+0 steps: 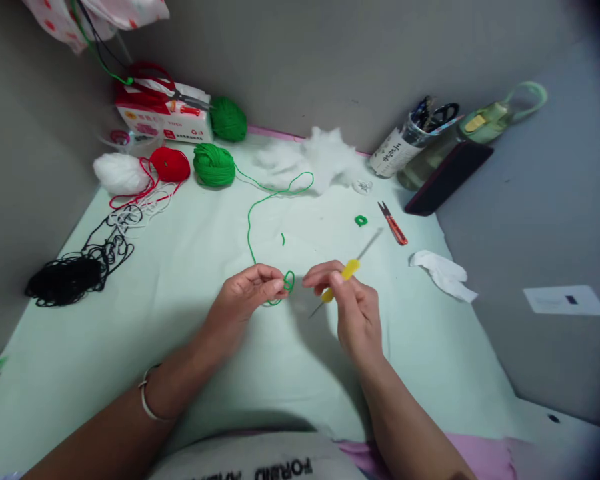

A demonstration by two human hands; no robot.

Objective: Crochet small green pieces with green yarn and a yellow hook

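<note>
Near the middle of the table, my left hand [253, 293] pinches green yarn [251, 227], with a small loop standing out past the fingertips. That strand runs back to a green yarn ball [215, 165]. A yellow-handled crochet hook [349, 271] is gripped in my right hand [353, 310], its metal shaft pointing up to the right and a thin end down to the left. The two hands are a short gap apart, and the hook does not touch the loop. Farther off lie a small green crocheted ring [361, 221] and a short green yarn scrap [283, 239].
Orange thread snips [394, 225] and a crumpled white tissue [444, 275] lie to the right. White stuffing [325, 160], a pen cup [397, 150] and a dark phone [450, 179] stand behind. Black yarn [67, 280], red yarn [170, 165] and a tissue box with scissors [173, 100] occupy the left.
</note>
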